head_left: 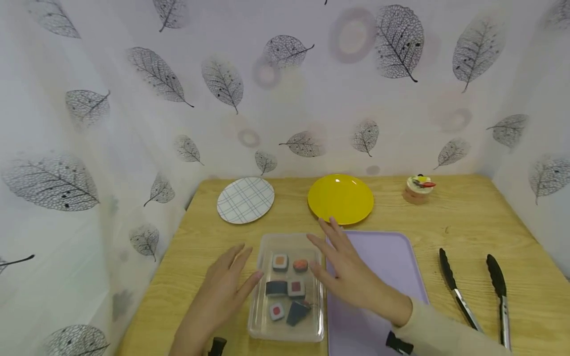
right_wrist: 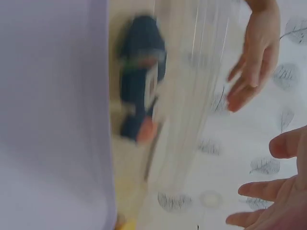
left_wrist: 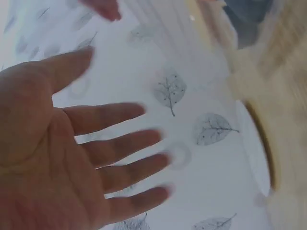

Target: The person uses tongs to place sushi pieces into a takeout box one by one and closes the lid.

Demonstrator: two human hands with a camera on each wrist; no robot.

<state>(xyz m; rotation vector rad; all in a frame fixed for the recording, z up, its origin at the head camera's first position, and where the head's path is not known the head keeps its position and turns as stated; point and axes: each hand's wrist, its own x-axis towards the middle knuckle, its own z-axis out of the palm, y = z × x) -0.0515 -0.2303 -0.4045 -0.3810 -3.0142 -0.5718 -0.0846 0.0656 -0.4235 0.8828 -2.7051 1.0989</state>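
Observation:
A clear plastic box [head_left: 285,334] stands in the middle of the table, with several pieces of sushi [head_left: 280,262] inside. In the head view my left hand [head_left: 224,287] hovers at the box's left side, fingers spread and holding nothing. My right hand [head_left: 345,269] is above the box's right edge and the lilac tray [head_left: 374,316], its fingers apart and likewise holding nothing. The left wrist view shows the left palm [left_wrist: 48,139] bare. In the right wrist view both hands appear apart from the box wall [right_wrist: 206,72].
Behind the box are a checked white plate [head_left: 246,200] and a yellow plate [head_left: 340,199]. A small cupcake [head_left: 417,190] sits at the back right. Black-tipped tongs [head_left: 498,282] lie at the right. A leaf-patterned curtain [head_left: 285,109] surrounds the table.

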